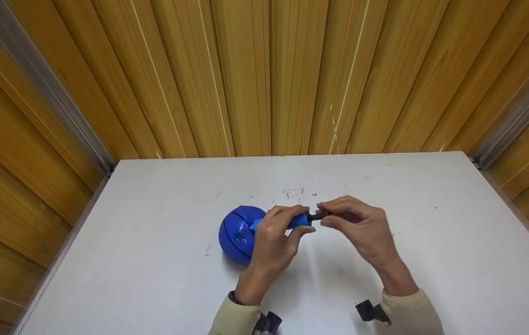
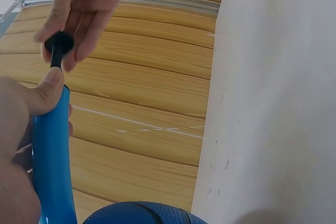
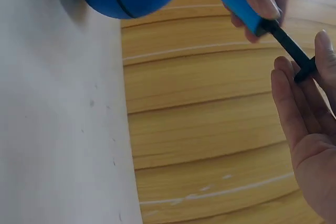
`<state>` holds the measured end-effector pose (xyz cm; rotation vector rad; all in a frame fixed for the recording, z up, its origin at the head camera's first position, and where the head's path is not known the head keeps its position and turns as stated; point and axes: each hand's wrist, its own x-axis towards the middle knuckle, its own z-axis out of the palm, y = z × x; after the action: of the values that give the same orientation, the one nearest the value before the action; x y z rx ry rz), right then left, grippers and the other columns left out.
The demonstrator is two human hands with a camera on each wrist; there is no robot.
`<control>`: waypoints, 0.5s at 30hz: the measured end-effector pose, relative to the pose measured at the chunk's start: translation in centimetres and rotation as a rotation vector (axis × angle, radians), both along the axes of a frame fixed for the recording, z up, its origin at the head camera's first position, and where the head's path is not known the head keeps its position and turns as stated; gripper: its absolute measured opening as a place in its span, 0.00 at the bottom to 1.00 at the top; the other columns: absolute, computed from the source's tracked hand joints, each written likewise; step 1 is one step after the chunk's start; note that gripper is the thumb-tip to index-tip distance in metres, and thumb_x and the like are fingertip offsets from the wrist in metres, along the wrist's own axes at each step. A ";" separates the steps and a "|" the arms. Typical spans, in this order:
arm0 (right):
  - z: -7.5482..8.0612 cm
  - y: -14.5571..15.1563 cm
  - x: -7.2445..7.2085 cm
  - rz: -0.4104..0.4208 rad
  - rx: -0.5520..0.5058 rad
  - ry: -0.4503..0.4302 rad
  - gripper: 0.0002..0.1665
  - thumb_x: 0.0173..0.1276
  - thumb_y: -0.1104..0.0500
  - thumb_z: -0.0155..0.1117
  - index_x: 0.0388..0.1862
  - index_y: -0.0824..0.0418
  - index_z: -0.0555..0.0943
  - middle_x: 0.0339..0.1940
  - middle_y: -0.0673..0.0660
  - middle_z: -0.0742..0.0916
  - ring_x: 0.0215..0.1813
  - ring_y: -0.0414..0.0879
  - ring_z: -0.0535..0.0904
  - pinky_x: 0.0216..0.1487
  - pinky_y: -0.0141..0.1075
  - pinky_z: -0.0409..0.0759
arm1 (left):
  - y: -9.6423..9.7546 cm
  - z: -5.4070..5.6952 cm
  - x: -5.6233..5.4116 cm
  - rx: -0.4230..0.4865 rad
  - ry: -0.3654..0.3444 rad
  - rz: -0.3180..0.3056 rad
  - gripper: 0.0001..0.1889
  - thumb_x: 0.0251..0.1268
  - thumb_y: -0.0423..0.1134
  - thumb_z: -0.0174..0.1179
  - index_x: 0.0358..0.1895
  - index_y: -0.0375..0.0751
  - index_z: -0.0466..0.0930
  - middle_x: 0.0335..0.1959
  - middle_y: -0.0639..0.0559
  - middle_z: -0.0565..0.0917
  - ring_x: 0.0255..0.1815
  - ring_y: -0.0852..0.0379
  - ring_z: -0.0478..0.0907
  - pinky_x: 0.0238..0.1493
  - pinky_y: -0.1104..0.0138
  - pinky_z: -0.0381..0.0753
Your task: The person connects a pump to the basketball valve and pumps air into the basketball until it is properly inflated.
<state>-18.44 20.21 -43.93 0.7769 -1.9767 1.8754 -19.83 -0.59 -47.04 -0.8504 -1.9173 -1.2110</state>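
Note:
A blue hand pump (image 2: 53, 156) with a black rod and T-shaped handle (image 3: 305, 70) points at a blue ball (image 1: 236, 237) with black seam lines. My left hand (image 1: 274, 237) grips the pump's barrel, its thumb near the end where the rod comes out. With thumb and fingertips, my right hand (image 1: 362, 230) pinches the handle, and a short stretch of rod shows between the hands. The ball sits on the white table, just left of my left hand, which hides part of it. Whether the pump's tip enters the ball cannot be made out.
The white table (image 1: 152, 260) has small dark scuff marks near its middle. Wood-patterned panels (image 1: 246, 79) rise behind it and at both sides, with grey metal strips at the corners. Black camera mounts (image 1: 371, 311) sit at both wrists.

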 end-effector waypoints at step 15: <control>0.6 0.6 0.0 0.011 0.056 0.017 0.16 0.64 0.81 0.71 0.51 0.74 0.87 0.47 0.70 0.89 0.50 0.53 0.89 0.53 0.42 0.87 | -1.1 1.3 0.8 -0.187 -0.102 -0.099 0.24 0.66 0.33 0.74 0.65 0.38 0.82 0.59 0.48 0.88 0.60 0.55 0.84 0.63 0.69 0.79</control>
<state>-18.41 20.78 -43.34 0.8187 -2.0260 1.8204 -19.06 -1.67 -45.75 -1.0078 -2.1181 -1.1657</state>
